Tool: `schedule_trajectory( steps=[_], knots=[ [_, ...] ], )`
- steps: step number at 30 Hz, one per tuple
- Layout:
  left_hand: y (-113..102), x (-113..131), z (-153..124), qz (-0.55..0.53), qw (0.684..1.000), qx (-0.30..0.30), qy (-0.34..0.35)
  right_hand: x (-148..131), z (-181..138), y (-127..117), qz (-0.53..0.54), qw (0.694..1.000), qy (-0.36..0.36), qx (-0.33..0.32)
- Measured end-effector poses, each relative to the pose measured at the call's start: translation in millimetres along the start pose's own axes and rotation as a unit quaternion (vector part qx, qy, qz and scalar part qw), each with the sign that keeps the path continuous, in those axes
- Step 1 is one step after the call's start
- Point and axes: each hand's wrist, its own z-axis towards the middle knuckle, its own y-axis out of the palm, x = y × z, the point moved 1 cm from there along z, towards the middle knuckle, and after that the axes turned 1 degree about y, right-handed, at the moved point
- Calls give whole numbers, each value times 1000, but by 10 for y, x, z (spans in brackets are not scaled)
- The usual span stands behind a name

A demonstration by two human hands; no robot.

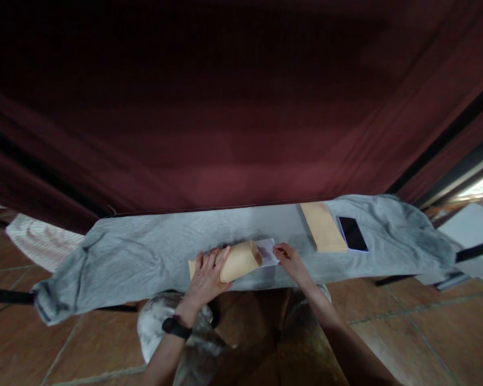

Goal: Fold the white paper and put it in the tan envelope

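A tan paper envelope [237,260] lies across the cloth in front of me, its mouth gaping toward the right. My left hand [209,273] grips its left part, fingers over the top and thumb at the near side. A white sheet of paper [266,252] sticks out of the mouth; how far it reaches inside is hidden. At its outer right edge, my right hand [288,261] pinches the sheet between thumb and fingers. Further right lies a stack of similar tan envelopes [324,228], apart from both hands.
A dark-screened phone [353,234] rests beside the stack. Grey cloth [137,260] covers the narrow bench-like surface. Behind it rises a dark red panel [241,134]. My knees are under the near edge, above a tiled floor [104,343]. White boards [473,233] stand at far right.
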Motion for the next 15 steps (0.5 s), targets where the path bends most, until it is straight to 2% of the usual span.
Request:
schedule_trajectory(
  steps=[3, 6, 9, 15],
  knots=[
    [-22, -195, -130, 13, 998, -13, -57, 97, 120, -11, -238, 970, 25, 54],
    [12, -300, -229, 23, 994, -41, -98, 116, 178, 121, -355, 932, 62, 52],
    [53, -323, -272, 30, 989, -74, -123, 79, 207, 260, -420, 901, 92, 51],
    [98, -322, -222, 14, 983, -115, -143, 65, 269, 283, -420, 899, 115, 46]
  ],
)
